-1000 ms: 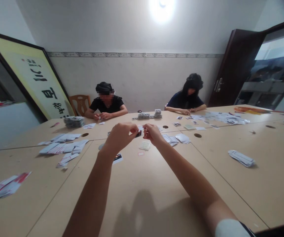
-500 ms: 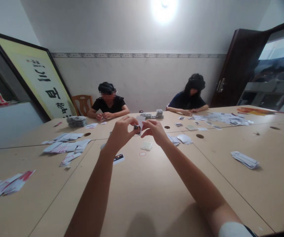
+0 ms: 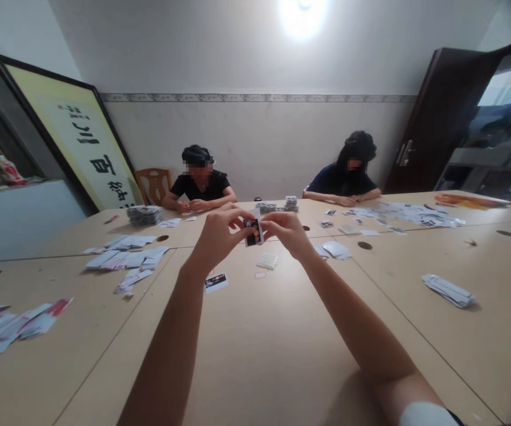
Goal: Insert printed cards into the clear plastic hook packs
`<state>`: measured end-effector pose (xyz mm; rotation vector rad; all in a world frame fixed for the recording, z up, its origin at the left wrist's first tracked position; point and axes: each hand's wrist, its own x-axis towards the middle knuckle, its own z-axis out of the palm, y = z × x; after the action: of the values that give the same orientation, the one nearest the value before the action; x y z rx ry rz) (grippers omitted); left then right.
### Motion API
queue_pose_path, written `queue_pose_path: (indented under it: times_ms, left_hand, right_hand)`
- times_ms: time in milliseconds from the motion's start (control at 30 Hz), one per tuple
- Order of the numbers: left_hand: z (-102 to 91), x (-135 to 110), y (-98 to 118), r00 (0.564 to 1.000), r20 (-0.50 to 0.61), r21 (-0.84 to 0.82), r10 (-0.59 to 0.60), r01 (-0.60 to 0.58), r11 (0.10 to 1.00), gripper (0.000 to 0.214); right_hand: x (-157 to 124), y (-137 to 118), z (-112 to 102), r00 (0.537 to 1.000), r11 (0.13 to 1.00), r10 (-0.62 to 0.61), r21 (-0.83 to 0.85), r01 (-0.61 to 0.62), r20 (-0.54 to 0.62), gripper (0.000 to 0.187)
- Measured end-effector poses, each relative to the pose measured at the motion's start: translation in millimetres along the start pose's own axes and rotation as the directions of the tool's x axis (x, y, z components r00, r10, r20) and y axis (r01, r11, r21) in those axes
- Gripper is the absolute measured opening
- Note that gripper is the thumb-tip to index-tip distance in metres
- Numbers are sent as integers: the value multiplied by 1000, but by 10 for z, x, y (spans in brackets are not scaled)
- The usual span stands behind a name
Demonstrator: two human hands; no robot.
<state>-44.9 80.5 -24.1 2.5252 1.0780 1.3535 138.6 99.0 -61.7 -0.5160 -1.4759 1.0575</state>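
A small white-edged card with a dark printed picture [image 3: 252,240] is held up above the table, its printed face towards me. My left hand [image 3: 220,234] pinches its left side between thumb and fingers. At the right edge my right hand [image 3: 287,231] is closed in a pinch, with a white sheet or sleeve showing behind the card; which layer it grips I cannot tell. Below the left wrist lies another dark-printed card [image 3: 216,283]. A pale, see-through stack [image 3: 267,260] and a small red-edged label [image 3: 260,275] lie under my hands.
White paper slips [image 3: 125,258] are heaped on the left, beside card stacks [image 3: 144,215]. A strip bundle [image 3: 448,290] lies right, with loose papers [image 3: 406,211] farther back. Across the table [image 3: 255,355] sit two people, one on the left [image 3: 200,184] and one on the right [image 3: 346,177].
The card has turned, so more of its printed face shows. Both hands stay together around it. My view has swung slightly left.
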Motion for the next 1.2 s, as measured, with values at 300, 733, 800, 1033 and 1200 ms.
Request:
queue_pose_path:
  times_ms: [300,733,800,1033,1200]
  left_hand:
    - [-41,-14,115,999,-28,-4,15,-15,1000,6]
    - [-71,-31,206,995,-60,-2,79,-79,997,4]
    - [-71,-31,214,996,-58,-7,71,-71,997,3]
    - [-74,-27,232,992,-68,-12,104,-105,994,5]
    - [-93,-38,242,995,-50,-108,86,-91,990,3]
  right_hand:
    - [-8,-50,-18,999,997,38,-65,-37,26,21]
    - [-39,-145,-50,995,998,32,-62,-27,93,19]
    - [-45,-156,-53,995,997,32,-69,-26,96,19]
    - [-65,-194,-32,999,998,16,-64,-12,48,9]
    - [-104,-271,-11,999,999,26,-26,-26,30,6]
